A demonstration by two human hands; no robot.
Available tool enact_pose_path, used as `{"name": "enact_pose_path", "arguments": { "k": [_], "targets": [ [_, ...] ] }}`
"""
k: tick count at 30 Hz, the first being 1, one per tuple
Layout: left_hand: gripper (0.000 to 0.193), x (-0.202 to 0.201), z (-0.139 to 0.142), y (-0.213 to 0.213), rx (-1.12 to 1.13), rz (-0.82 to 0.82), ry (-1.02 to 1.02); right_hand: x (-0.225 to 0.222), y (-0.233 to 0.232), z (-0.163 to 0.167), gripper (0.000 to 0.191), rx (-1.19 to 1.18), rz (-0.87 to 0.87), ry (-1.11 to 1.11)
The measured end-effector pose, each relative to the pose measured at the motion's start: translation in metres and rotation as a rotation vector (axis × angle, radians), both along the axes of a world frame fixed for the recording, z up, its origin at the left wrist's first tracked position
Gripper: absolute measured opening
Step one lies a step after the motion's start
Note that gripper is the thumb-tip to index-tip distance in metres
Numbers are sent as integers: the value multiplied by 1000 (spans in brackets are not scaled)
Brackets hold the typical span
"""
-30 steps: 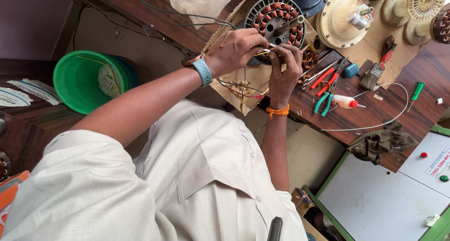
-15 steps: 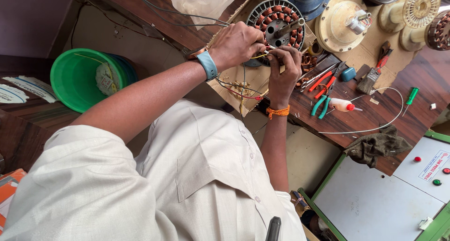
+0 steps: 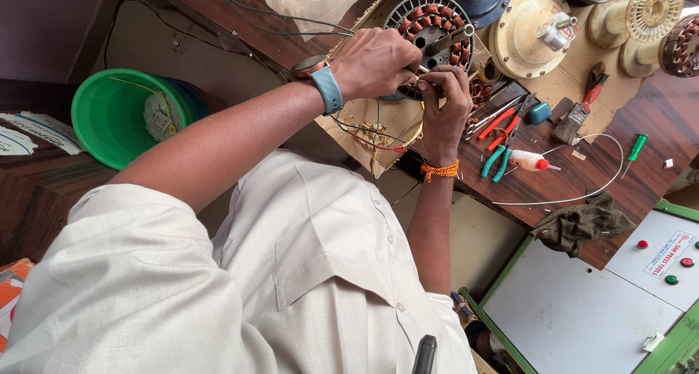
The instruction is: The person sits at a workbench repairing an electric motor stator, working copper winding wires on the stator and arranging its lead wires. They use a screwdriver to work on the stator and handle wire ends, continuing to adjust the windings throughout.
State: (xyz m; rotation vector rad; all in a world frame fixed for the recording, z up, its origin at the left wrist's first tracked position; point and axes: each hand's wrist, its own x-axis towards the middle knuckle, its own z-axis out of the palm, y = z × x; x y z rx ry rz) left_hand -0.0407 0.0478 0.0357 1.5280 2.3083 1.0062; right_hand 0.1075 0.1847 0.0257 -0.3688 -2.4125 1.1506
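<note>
A round fan-motor stator (image 3: 429, 21) with copper windings lies on cardboard on the wooden bench (image 3: 582, 177). My left hand (image 3: 375, 61), with a blue-strapped watch on its wrist, is closed over the stator's near edge. My right hand (image 3: 444, 101), with an orange thread around its wrist, meets it there from below. Both hands pinch thin lead wires (image 3: 421, 74) at the stator's rim. Loose red, dark and yellow wires (image 3: 378, 134) hang from that spot over the cardboard. What the fingertips grip is partly hidden.
Red pliers (image 3: 499, 119), green pliers (image 3: 495, 163), a small white bottle (image 3: 528, 159), a brush (image 3: 571, 123) and a green screwdriver (image 3: 635, 147) lie right of my hands. A cream motor cover (image 3: 528, 28), a green bucket (image 3: 109, 119), a dark cloth (image 3: 582, 225) and a white button panel (image 3: 582, 301) surround them.
Both hands have stayed at the stator's rim, the fingers shifting slightly on the wires. The view has drifted a little.
</note>
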Motion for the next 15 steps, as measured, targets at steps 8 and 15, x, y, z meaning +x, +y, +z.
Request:
{"name": "enact_pose_path", "arguments": {
  "k": [8,15],
  "targets": [
    [29,-2,-9,12,-89,-57,133,2,-1,-2,13,22,-12,31],
    [18,0,-8,9,13,-48,186,9,-4,-12,20,-6,-66,129]
  ]
}}
